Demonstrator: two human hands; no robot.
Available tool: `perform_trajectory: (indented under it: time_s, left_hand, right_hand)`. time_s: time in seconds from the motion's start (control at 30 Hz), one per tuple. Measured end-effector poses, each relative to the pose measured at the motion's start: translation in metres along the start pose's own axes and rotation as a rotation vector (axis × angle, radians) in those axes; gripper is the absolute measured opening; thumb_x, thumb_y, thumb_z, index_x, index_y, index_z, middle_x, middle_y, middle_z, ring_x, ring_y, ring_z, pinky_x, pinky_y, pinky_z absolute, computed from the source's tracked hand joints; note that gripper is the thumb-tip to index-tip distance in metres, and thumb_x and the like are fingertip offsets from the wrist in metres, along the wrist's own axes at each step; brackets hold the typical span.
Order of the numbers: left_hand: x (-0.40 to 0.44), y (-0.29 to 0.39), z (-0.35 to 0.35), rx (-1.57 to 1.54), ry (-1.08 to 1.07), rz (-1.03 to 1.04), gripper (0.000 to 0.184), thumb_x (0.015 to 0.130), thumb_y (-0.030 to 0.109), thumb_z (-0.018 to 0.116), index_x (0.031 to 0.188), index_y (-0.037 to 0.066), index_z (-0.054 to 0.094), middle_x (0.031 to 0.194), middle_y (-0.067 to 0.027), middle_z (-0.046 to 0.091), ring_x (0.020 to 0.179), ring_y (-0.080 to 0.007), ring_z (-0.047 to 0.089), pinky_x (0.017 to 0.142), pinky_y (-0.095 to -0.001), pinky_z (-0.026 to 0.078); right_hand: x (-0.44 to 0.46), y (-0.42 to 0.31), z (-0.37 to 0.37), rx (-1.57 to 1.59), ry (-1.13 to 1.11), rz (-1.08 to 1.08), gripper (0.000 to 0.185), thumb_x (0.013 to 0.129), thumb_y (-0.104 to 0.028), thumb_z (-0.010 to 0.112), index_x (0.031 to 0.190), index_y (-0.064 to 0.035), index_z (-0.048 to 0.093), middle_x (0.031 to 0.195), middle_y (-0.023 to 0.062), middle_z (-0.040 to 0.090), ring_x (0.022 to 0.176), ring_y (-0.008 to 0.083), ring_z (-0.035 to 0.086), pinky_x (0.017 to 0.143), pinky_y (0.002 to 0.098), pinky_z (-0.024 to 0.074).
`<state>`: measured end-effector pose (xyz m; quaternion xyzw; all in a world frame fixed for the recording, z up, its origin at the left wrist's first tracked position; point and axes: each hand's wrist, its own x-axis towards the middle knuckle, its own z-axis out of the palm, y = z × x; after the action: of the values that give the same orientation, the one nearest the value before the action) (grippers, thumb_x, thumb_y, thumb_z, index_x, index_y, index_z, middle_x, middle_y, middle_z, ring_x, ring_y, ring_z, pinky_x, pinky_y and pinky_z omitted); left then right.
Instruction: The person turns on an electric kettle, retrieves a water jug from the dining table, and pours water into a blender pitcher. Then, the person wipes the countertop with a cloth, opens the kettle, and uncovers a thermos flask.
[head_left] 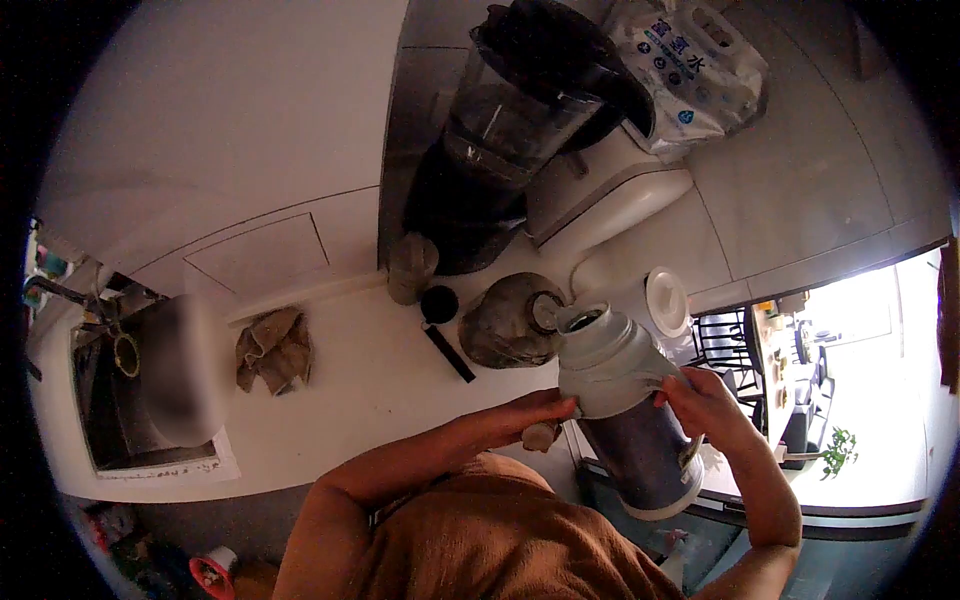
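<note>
A large thermos flask (pixel 640 450), with a pale grey top and a dark body, leans in front of me over the counter edge. My right hand (pixel 712 405) is closed around its handle. At the flask's other side is my left hand (pixel 545 412), its fingers closed and its thumb near the pale collar. A cork stopper (pixel 541 436) shows under those fingers. The flask's uncovered mouth points toward a round glass jug (pixel 505 322) and lies close to the jug's opening. Whether anything flows between them, I cannot tell.
A black round lid (pixel 440 304) and a black bar (pixel 448 355) lie beside the jug. Behind are a glass cup (pixel 411 268), a blender (pixel 500 140), a white appliance (pixel 610 190) and a printed bag (pixel 690 75). Leftward are a brown cloth (pixel 275 350) and a sink (pixel 110 425).
</note>
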<state>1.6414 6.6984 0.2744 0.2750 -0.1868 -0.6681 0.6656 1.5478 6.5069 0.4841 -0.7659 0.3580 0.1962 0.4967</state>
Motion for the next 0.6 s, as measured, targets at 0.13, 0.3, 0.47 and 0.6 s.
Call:
perform_trajectory:
  time_s: [0.13, 0.3, 0.47, 0.6]
  left_hand:
    - [0.001, 0.000, 0.001, 0.052, -0.017, -0.029, 0.080, 0.083, 0.067, 0.054, 0.132, 0.005, 0.041, 0.097, 0.0008, 0.049, 0.078, -0.0062, 0.044, 0.060, -0.0226, 0.039]
    - [0.007, -0.009, -0.004, 0.025, -0.018, -0.018, 0.082, 0.082, 0.068, 0.055, 0.131, 0.003, 0.041, 0.095, 0.0002, 0.049, 0.075, -0.0070, 0.047, 0.058, -0.0234, 0.040]
    - [0.007, -0.010, -0.006, 0.057, -0.021, -0.020, 0.084, 0.081, 0.069, 0.056, 0.131, 0.003, 0.041, 0.093, 0.0000, 0.051, 0.073, -0.0064, 0.049, 0.055, -0.0229, 0.041]
    - [0.010, -0.014, -0.006, 0.039, -0.037, -0.008, 0.085, 0.080, 0.070, 0.056, 0.131, 0.005, 0.041, 0.091, 0.0006, 0.051, 0.069, -0.0055, 0.049, 0.052, -0.0214, 0.040]
  right_hand:
    - [0.003, 0.006, -0.002, -0.008, 0.018, 0.020, 0.036, 0.096, -0.039, 0.053, 0.087, -0.0044, 0.060, 0.051, -0.0081, 0.036, 0.040, 0.0023, 0.028, 0.039, 0.0218, 0.0199]
    - [0.004, 0.010, -0.005, -0.016, -0.017, 0.002, 0.036, 0.095, -0.043, 0.053, 0.087, -0.0085, 0.062, 0.054, -0.0088, 0.037, 0.043, 0.0030, 0.029, 0.040, 0.0223, 0.0209]
    - [0.003, 0.004, -0.001, -0.081, 0.019, -0.006, 0.035, 0.097, -0.037, 0.051, 0.086, -0.0047, 0.060, 0.050, -0.0066, 0.039, 0.040, 0.0031, 0.032, 0.039, 0.0220, 0.0234]
    - [0.002, 0.002, -0.002, -0.113, 0.003, -0.010, 0.040, 0.094, -0.048, 0.054, 0.086, -0.0092, 0.062, 0.055, -0.0085, 0.039, 0.045, 0.0030, 0.033, 0.040, 0.0213, 0.0237]
